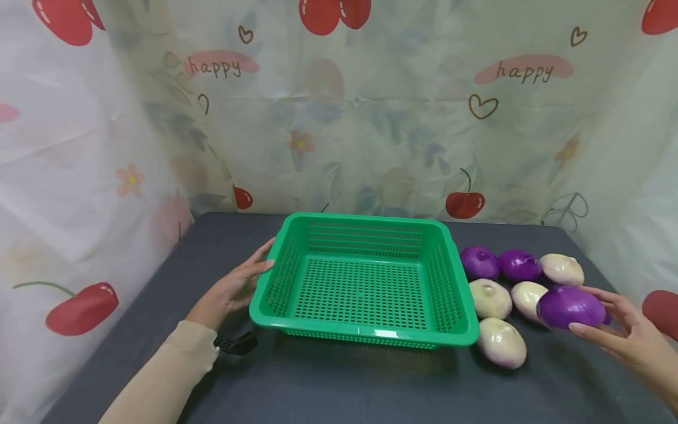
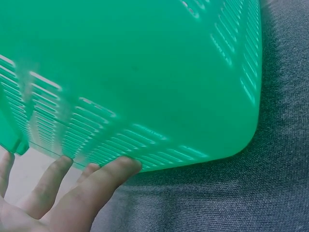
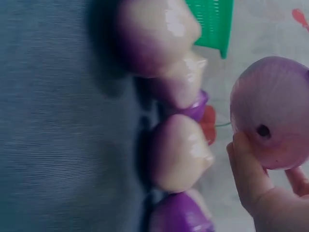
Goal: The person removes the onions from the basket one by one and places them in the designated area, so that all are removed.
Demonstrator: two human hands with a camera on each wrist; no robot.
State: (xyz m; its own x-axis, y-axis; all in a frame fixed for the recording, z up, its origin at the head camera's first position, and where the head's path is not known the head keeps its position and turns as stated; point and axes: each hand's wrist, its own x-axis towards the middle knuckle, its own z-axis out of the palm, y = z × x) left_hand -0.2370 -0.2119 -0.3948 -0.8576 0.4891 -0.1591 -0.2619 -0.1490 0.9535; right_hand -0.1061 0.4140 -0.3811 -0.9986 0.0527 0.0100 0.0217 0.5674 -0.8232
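Note:
A green plastic basket [image 1: 360,288] with slotted walls and a perforated floor stands on the dark tabletop, nothing inside it. At its left side my left hand [image 1: 230,297] touches the rim; in the left wrist view the fingers [image 2: 99,186] reach out nearly straight against the slotted wall. Over on the right, my right hand [image 1: 627,330] holds a purple turnip [image 1: 569,307] between thumb and fingers, raised above the table. The right wrist view shows this turnip's pale underside with a dark spot. White turnips [image 1: 502,343] and purple turnips [image 1: 479,262] lie between the basket and that hand.
A dark grey cloth [image 1: 339,383] covers the table. Patterned curtains [image 1: 360,118] with cherries and hearts hang behind and at both sides. A black strap [image 1: 238,343] sits by the left wrist. Several turnips crowd close to the basket's right wall.

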